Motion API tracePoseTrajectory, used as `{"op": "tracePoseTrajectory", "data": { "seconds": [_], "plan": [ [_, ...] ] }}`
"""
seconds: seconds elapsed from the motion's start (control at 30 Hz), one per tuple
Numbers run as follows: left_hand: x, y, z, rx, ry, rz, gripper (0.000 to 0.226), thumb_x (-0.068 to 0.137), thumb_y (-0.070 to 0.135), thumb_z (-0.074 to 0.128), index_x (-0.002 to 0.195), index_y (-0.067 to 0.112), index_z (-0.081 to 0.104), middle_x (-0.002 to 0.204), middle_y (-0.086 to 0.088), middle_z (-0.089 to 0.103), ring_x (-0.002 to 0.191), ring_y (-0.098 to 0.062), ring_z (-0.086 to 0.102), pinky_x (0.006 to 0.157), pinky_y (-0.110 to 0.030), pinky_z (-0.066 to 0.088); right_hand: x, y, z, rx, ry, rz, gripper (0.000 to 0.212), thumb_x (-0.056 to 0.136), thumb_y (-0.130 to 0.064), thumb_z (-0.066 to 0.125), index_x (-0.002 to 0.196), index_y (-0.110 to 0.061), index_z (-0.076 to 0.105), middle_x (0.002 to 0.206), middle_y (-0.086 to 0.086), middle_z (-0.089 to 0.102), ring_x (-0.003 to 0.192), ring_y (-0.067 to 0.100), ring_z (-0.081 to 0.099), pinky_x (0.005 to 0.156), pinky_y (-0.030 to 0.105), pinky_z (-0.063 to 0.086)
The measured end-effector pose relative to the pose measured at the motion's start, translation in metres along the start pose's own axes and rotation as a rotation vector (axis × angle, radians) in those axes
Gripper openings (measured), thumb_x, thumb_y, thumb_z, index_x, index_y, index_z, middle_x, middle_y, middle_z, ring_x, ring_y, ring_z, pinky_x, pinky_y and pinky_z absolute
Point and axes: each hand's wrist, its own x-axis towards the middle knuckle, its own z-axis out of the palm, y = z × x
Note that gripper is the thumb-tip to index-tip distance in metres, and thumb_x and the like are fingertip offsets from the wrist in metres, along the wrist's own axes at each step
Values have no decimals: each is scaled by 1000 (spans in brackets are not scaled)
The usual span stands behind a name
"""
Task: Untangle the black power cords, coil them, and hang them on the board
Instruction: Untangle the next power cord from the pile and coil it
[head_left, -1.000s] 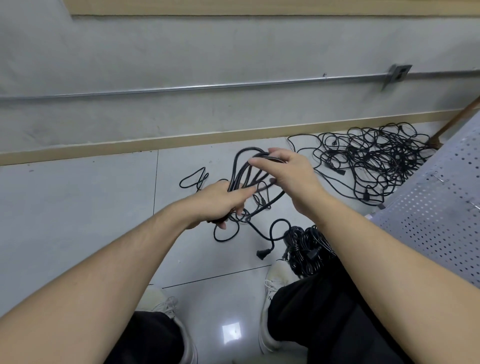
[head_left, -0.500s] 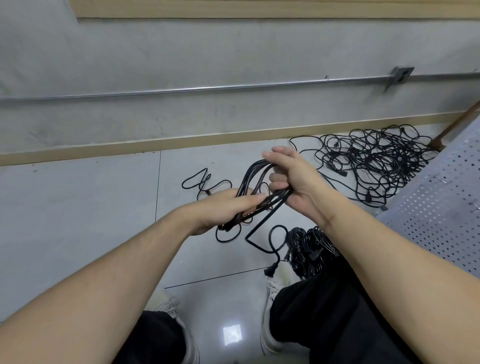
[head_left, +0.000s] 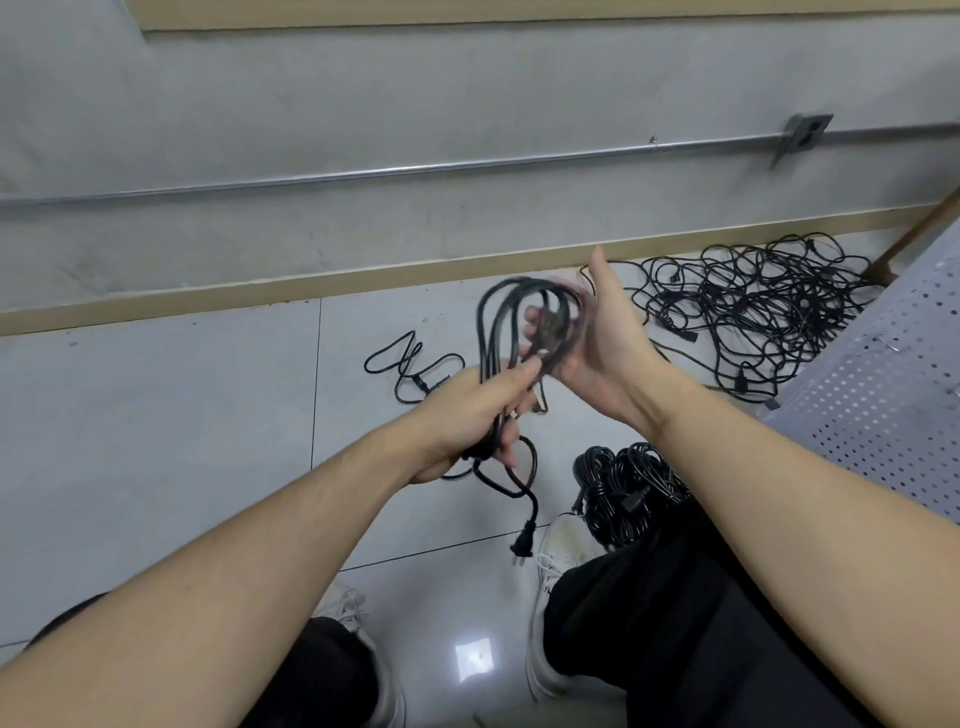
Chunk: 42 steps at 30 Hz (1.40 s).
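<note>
You've got a black power cord (head_left: 498, 332) looped up in the air between both hands, several long loops standing up over the floor. Your left hand (head_left: 467, 415) grips the bottom of those loops, fingers curled tight round the bunch, thumb pressed on top. Your right hand (head_left: 597, 343) is at the top of the coil, thumb stretched up, fingers curled round the strands; that part is blurred, so how firm the hold is I can't tell. The cord's tail drops below your left hand, curls once, and its plug (head_left: 523, 540) dangles just above your right shoe (head_left: 558, 551). Beside that shoe lies a bundle of coiled cords (head_left: 626, 488) on the floor (head_left: 156, 441). A short loose cord (head_left: 410, 364) lies beyond your left hand. Far right, by the wall, a big tangled heap (head_left: 753, 306) sprawls beside the perforated board (head_left: 883, 395).
</note>
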Motion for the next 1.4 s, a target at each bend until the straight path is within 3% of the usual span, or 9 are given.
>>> {"op": "tracePoseTrajectory", "data": {
  "seconds": [0.2, 0.37, 0.47, 0.6, 0.73, 0.87, 1.0, 1.27, 1.4],
  "plan": [
    [12, 22, -16, -457, 237, 93, 51, 105, 49, 47, 61, 24, 45, 70, 1, 40, 47, -12, 31, 42, -22, 31, -4, 29, 6, -557, -390, 218, 66, 103, -66, 8, 117, -18, 51, 79, 4, 70, 77, 23, 65, 79, 28, 46],
    [14, 27, -37, -580, 470, 152, 44, 105, 48, 50, 69, 23, 42, 69, 5, 43, 50, -11, 27, 43, -23, 31, -9, 37, 12, -1090, -494, 81, 58, 102, -64, 34, 104, -14, 62, 71, 2, 65, 66, 18, 57, 72, 30, 44],
    [16, 24, -50, -414, 658, 121, 45, 102, 50, 54, 68, 23, 44, 65, 7, 43, 49, -14, 34, 51, -26, 39, -7, 33, 8, -1370, -422, -68, 25, 98, -44, 63, 84, -24, 66, 69, -2, 56, 62, 14, 49, 66, 31, 45],
    [18, 20, -52, -25, 814, 104, 42, 98, 54, 56, 72, 22, 49, 61, 12, 46, 65, -21, 46, 66, -33, 37, -1, 27, 4, -1544, -318, -155, 33, 95, -44, 67, 72, -24, 55, 66, -7, 56, 59, 10, 51, 64, 28, 42],
    [15, 18, -50, 526, 704, 83, 44, 102, 47, 50, 83, 8, 54, 73, -3, 58, 74, -24, 53, 66, -34, 39, -2, 27, 2, -1657, -345, -248, 23, 96, -42, 65, 80, -26, 60, 71, -10, 60, 71, 12, 54, 69, 28, 41],
    [12, 10, -51, 853, 454, -116, 37, 99, 51, 54, 77, 22, 58, 68, 4, 59, 71, -21, 56, 61, -31, 38, -4, 24, 3, -1794, -381, -596, 23, 90, -49, 68, 87, -26, 72, 83, -9, 71, 89, 14, 59, 98, 32, 41],
    [9, 2, -54, 742, 345, -146, 37, 98, 53, 57, 84, 20, 66, 75, 1, 60, 75, -20, 53, 69, -33, 41, -8, 6, -6, -1770, -200, -507, 41, 79, -67, 72, 73, -28, 62, 66, -9, 64, 70, 11, 58, 68, 29, 45],
    [9, 1, -58, 711, 280, -118, 36, 97, 53, 60, 93, 20, 72, 91, 3, 75, 91, -19, 68, 82, -32, 52, -7, -6, -30, -1601, -116, -271, 35, 75, -66, 76, 75, -32, 66, 63, -14, 61, 58, 6, 52, 62, 29, 46],
    [11, 2, -57, 824, 309, -104, 42, 95, 62, 55, 98, 24, 72, 93, 3, 76, 93, -18, 70, 89, -37, 57, -15, -11, -30, -928, -74, -76, 26, 80, -36, 84, 76, -14, 72, 58, -6, 50, 59, 10, 45, 67, 18, 44]
  ]
}}
